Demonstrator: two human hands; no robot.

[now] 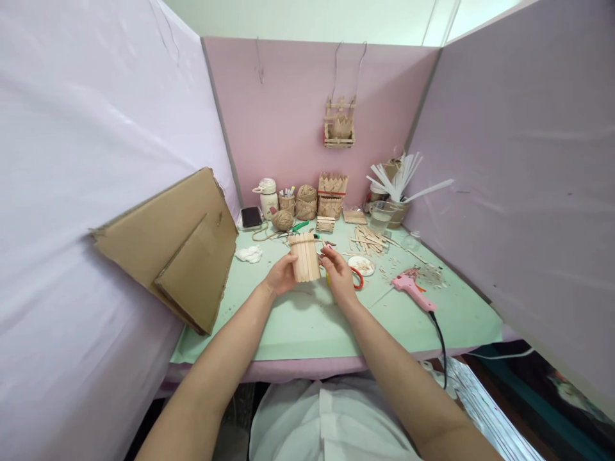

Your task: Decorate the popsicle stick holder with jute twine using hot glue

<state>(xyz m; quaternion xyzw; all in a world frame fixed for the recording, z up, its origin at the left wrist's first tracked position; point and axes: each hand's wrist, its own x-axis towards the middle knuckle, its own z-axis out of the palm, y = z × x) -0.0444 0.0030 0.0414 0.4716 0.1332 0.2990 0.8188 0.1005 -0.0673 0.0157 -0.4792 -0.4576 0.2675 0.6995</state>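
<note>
A small cup made of upright wooden craft sticks [305, 261] is held above the middle of the table, slightly tilted. My left hand [282, 274] grips its left side. A band of twine [301, 238] runs around the cup near its top. At the cup's right side is my right hand [339, 274], its fingers bent and drawn together; what they hold, if anything, is too small to make out. Behind that hand, partly hidden, lie scissors with a red-orange handle [358, 278].
A pink glue gun [412, 288] lies at right, its cord over the front edge. Loose craft sticks [369, 239] and a small white dish [361, 265] lie behind. A twine ball [282, 220], bottle [267, 200] and stick containers line the back. Cardboard [192, 256] leans at left.
</note>
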